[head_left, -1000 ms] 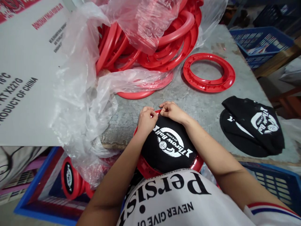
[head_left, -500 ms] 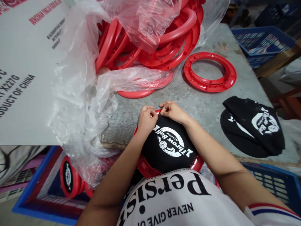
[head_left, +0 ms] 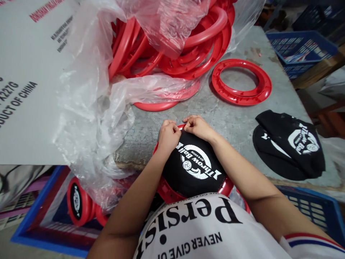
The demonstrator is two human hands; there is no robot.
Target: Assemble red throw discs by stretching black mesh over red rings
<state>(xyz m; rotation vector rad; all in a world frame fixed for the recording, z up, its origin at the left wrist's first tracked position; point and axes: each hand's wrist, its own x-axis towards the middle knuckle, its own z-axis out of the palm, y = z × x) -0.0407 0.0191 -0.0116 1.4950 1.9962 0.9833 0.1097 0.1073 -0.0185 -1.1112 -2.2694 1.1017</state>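
A black fabric disc printed with a white "Throw Ball" logo lies over a red plastic ring, which rests against my body at the table's front edge. My left hand is closed in a pinch on the fabric's far edge, over the ring's rim. Close beside it, my right hand pinches the same edge, thumb and forefinger together. The ring's near side is partly hidden by my shirt and arms.
Red rings are heaped under clear plastic film. One loose ring lies on the grey table. Black printed fabric covers lie at right. Blue crates stand around; the left one holds red-rimmed discs.
Both hands keep their pinch at the fabric's far edge, almost unmoved. The view has shifted very slightly.
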